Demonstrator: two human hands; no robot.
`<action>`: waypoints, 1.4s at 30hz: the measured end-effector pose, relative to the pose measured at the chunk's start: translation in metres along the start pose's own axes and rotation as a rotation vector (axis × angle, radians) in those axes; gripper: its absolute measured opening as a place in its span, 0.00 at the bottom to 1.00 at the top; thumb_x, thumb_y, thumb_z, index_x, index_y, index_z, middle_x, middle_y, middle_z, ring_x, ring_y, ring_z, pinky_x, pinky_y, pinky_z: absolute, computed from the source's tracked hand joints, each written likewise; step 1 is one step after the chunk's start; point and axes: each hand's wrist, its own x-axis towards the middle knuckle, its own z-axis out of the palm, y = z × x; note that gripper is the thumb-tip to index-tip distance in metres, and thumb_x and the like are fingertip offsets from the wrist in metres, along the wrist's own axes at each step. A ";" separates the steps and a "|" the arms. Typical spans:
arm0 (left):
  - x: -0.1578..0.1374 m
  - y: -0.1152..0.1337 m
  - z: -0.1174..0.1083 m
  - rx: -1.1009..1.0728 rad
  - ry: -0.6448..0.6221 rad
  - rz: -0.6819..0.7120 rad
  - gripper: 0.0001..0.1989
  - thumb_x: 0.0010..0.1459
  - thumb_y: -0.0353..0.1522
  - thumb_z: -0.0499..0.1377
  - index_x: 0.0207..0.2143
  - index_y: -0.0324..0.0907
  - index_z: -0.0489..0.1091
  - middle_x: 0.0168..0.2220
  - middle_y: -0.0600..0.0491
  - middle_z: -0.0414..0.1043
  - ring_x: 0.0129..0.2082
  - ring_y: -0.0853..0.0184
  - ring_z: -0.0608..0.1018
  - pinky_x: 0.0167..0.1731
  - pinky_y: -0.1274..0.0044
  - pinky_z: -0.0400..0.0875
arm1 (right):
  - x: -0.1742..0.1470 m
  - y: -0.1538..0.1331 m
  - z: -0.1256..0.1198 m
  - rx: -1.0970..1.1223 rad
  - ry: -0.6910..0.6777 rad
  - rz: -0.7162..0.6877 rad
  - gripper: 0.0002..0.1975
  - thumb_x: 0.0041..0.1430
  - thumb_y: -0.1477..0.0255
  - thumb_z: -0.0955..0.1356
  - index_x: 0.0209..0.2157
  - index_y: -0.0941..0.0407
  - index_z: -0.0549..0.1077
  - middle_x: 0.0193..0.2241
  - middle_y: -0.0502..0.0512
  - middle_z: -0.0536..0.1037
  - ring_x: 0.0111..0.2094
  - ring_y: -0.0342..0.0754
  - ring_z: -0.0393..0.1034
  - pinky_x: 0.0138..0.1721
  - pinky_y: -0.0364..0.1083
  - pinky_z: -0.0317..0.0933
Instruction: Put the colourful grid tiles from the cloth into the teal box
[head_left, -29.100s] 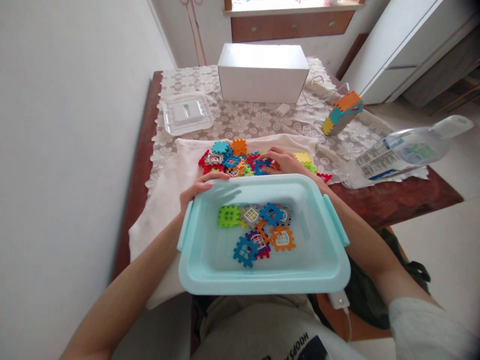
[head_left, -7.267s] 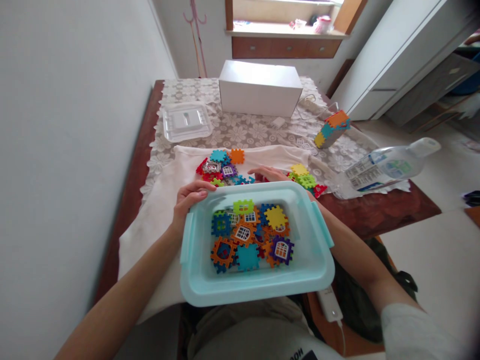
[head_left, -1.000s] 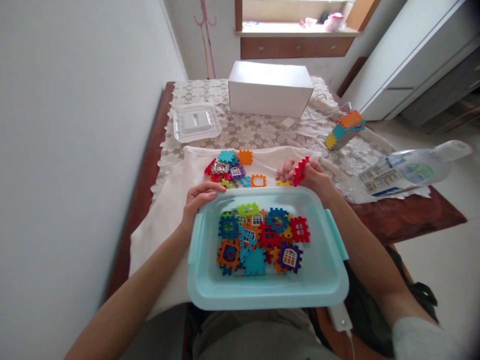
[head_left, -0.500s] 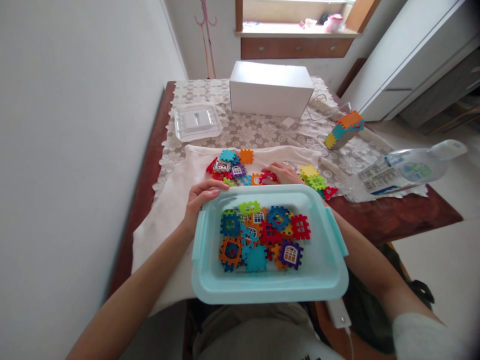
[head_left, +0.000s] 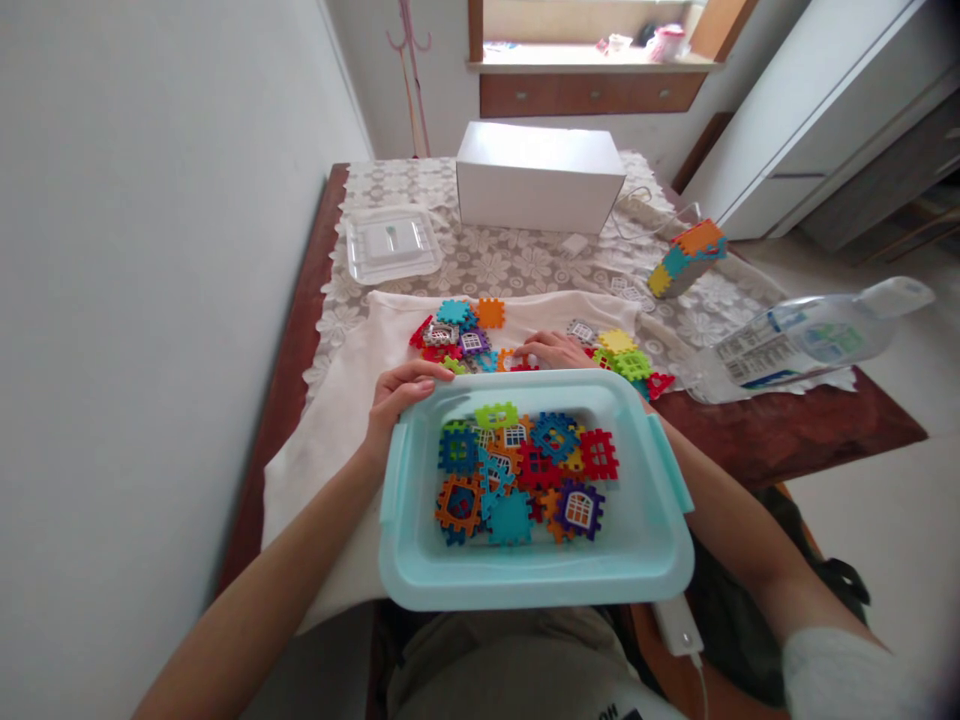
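A pale teal plastic bin (head_left: 645,540) is held in front of me at the table's near edge, with several interlocking building pieces (head_left: 510,515) inside in blue, orange, red and purple. My left hand (head_left: 401,395) grips its far left corner, fingers over the rim. Behind the far rim, my right hand (head_left: 556,350) reaches down with bent fingers onto a red building piece (head_left: 525,367); the rim hides part of both. More loose pieces lie left of that hand, among them an orange square piece (head_left: 491,313), and to its right, with a lime green piece (head_left: 632,363).
A white cloth (head_left: 322,450) lies under the loose pieces. Farther back are a clear lid (head_left: 394,245) and a white box (head_left: 536,185). To the right stand a built block shape (head_left: 688,257) and a large clear bottle (head_left: 810,335). A wall (head_left: 150,250) runs along the left.
My right hand has shifted slightly left and toward me, the red piece moving with it behind the rim. A grey window piece now shows beyond the hand. My left hand keeps its grip.
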 end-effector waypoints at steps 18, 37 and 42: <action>-0.001 -0.001 -0.005 -0.051 -0.069 -0.046 0.22 0.48 0.40 0.73 0.46 0.46 0.88 0.27 0.52 0.84 0.21 0.65 0.78 0.22 0.77 0.69 | -0.002 -0.015 -0.004 0.342 0.047 -0.002 0.21 0.68 0.61 0.74 0.60 0.49 0.80 0.49 0.55 0.83 0.46 0.52 0.77 0.52 0.51 0.71; 0.039 -0.028 -0.054 1.045 -0.068 0.563 0.20 0.67 0.36 0.70 0.60 0.51 0.85 0.73 0.46 0.78 0.75 0.44 0.75 0.77 0.45 0.67 | -0.019 -0.040 -0.070 1.197 0.243 -0.125 0.20 0.52 0.55 0.88 0.41 0.48 0.87 0.38 0.53 0.83 0.36 0.48 0.77 0.36 0.47 0.75; 0.044 -0.032 -0.057 1.088 -0.122 0.468 0.26 0.70 0.36 0.67 0.69 0.52 0.79 0.76 0.46 0.73 0.74 0.46 0.77 0.76 0.51 0.72 | -0.016 -0.037 -0.070 1.070 -0.053 -0.361 0.15 0.64 0.53 0.82 0.46 0.47 0.91 0.42 0.56 0.86 0.46 0.53 0.81 0.51 0.53 0.76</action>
